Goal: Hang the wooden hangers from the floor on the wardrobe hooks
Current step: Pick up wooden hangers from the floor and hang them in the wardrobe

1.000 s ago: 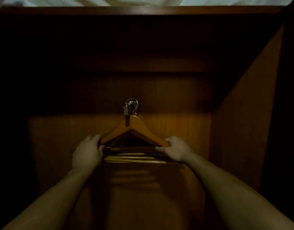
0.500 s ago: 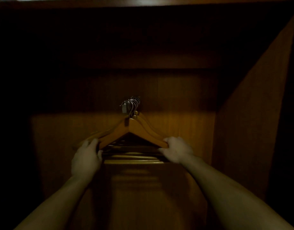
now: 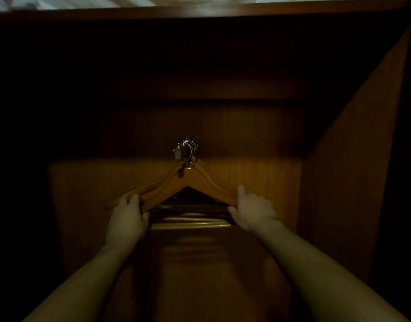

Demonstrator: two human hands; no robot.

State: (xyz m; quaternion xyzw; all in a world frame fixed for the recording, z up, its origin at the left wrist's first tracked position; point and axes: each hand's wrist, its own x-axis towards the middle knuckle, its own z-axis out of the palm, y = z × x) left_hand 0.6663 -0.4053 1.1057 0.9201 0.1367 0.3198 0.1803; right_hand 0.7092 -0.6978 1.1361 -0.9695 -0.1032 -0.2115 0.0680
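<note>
Several wooden hangers (image 3: pixel 188 182) hang bunched together by their metal hooks (image 3: pixel 190 147) from a fitting on the wardrobe's back panel. My left hand (image 3: pixel 126 219) holds the left ends of the bunch, fingers over the arms and thumb underneath. My right hand (image 3: pixel 252 211) grips the right ends the same way. The hangers' left arms fan out slightly behind the front one. Their lower bars (image 3: pixel 190 223) show between my hands.
I look into a dark wooden wardrobe; its back panel (image 3: pixel 246 173) is dimly lit. The right side wall (image 3: pixel 353 182) stands close. The left side is black shadow. A pale strip of ceiling (image 3: pixel 95 1) shows above the top edge.
The hangers have fanned apart on the left, their hooks spreading along the fitting. Both hands have stayed at the ends, with fingers lifted a little higher over the arms.
</note>
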